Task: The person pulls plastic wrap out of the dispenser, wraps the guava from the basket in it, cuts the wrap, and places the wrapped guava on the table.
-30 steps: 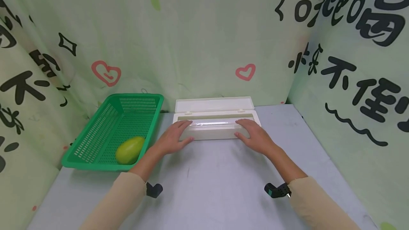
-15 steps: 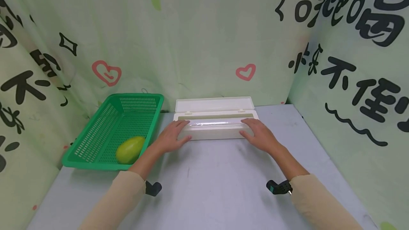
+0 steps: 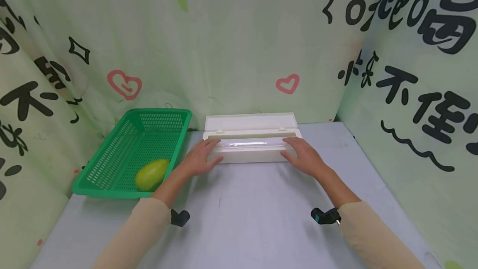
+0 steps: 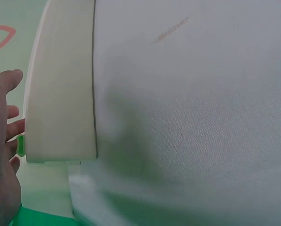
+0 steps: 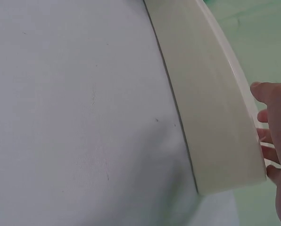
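Observation:
A white cling film dispenser box [image 3: 250,156] stands at the back of the table, its long lid [image 3: 250,122] raised behind it. Inside lies a clear, shiny roll of cling film [image 3: 252,142]. My left hand [image 3: 198,159] is over the box's left end, and my right hand [image 3: 307,157] over its right end. Both have loosely bent fingers, with the thumbs apart from the fingers. In the left wrist view a small green piece [image 4: 20,145] shows by the fingers at the box's end. Fingertip contact with the roll is hard to tell.
To the left stands a green perforated basket [image 3: 108,194] holding a yellow-green, mango-like fruit [image 3: 151,175]. The left forearm passes close by its front right corner. A printed curtain [image 3: 231,53] hangs behind the white table [image 3: 246,211] and along its sides.
Both hands have drifted slightly apart, the left a little leftward and the right a little rightward, toward the box's ends. Box, lid and basket keep their places.

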Demonstrator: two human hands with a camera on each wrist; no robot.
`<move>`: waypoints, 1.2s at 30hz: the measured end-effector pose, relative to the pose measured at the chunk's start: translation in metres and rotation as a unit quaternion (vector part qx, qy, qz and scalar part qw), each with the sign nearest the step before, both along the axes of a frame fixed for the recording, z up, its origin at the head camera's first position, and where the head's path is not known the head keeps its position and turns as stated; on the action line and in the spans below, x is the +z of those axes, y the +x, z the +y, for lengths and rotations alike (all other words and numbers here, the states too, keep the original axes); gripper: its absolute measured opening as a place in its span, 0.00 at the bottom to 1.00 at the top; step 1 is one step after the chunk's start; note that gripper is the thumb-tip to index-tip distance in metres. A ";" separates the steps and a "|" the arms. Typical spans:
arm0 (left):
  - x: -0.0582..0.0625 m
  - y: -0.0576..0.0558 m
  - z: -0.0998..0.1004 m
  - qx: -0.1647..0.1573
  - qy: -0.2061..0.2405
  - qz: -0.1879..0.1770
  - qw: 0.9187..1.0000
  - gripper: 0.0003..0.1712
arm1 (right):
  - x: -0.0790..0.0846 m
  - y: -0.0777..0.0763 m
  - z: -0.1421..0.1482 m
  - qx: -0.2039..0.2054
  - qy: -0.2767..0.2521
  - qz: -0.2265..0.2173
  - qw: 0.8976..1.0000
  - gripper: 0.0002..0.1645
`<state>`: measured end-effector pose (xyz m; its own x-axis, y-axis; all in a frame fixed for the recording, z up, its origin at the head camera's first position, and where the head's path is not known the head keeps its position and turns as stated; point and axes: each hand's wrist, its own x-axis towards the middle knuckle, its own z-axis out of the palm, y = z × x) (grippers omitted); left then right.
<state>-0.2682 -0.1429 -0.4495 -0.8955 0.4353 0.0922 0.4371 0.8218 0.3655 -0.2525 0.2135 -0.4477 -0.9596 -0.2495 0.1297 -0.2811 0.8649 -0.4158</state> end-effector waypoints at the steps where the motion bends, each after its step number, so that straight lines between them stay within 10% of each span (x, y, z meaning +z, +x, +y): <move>1: 0.001 -0.001 0.000 -0.001 0.001 0.001 1.000 0.36 | 0.001 -0.001 0.000 -0.001 0.001 -0.002 1.000 0.33; 36: 0.009 -0.024 0.003 0.015 0.067 -0.004 0.998 0.17 | -0.003 -0.032 0.008 -0.024 -0.025 0.007 0.999 0.21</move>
